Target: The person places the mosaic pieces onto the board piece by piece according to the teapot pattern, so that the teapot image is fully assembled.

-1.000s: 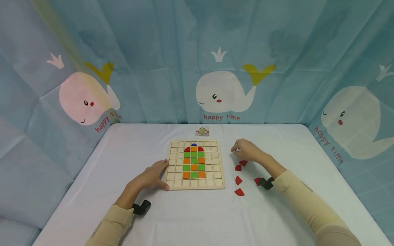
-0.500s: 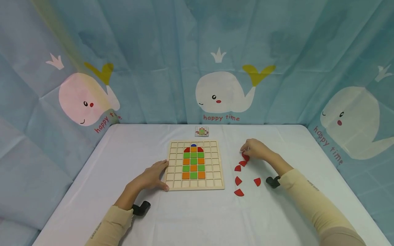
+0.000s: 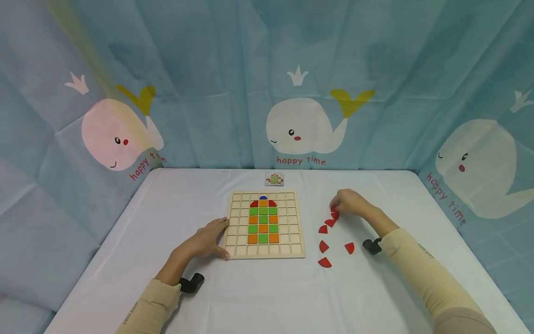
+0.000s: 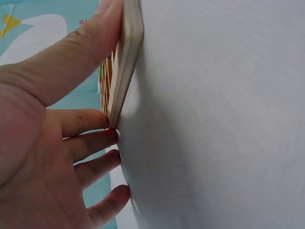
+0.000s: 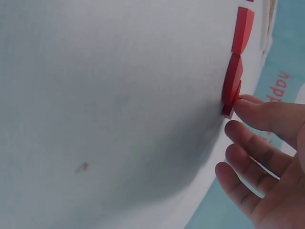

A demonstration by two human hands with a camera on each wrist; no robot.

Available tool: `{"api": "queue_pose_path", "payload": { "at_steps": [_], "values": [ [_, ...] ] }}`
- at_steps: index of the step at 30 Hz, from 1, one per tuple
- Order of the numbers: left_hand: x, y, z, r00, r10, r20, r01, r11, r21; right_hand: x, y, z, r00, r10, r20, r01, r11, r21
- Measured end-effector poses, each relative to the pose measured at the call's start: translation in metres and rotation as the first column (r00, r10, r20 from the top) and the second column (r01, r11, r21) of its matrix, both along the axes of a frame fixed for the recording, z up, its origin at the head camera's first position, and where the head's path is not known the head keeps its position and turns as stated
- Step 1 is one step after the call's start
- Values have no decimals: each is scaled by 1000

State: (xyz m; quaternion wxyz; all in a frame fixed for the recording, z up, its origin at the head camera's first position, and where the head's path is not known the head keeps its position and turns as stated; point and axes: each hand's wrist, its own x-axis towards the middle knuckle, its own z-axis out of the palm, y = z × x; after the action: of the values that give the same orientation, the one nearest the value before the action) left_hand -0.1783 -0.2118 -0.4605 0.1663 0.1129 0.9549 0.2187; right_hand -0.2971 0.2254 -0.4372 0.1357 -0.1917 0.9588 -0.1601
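board [image 3: 289, 226] was pale, gridded | tiles [image 3: 263, 211] were green, orange, red, blue | wedges [image 3: 323, 246] were red | bench [image 3: 267, 297] was white | curtain [image 3: 187, 55] was blue, whale-printed | sleeves [image 3: 429, 273] were beige

Seems to be a curtained-off booth [image 3: 37, 153], shown by blue whale-print curtains [image 3: 200, 125] around three sides of a white-covered desk [image 3: 258, 297].

A creased blue backdrop [image 3: 196, 69] stood behind the counter [image 3: 125, 260] and along both sides. Printed on it were three pale whales [image 3: 306, 125], each beneath a white crown [image 3: 297, 80], with red "happy time" lettering [image 3: 290, 160] below; the middle whale's tail [image 3: 349, 108] was yellow-green. A white cloth [image 3: 258, 301] covered the counter, slightly wrinkled.
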Motion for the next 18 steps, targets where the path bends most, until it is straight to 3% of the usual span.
{"api": "queue_pose_path", "payload": {
  "at_steps": [18],
  "values": [
    [1, 1, 2, 1000, 9, -2, -9, 1000, 4, -2, 4, -6, 998, -24, -66, 24, 1000, 9]
  ]
}}
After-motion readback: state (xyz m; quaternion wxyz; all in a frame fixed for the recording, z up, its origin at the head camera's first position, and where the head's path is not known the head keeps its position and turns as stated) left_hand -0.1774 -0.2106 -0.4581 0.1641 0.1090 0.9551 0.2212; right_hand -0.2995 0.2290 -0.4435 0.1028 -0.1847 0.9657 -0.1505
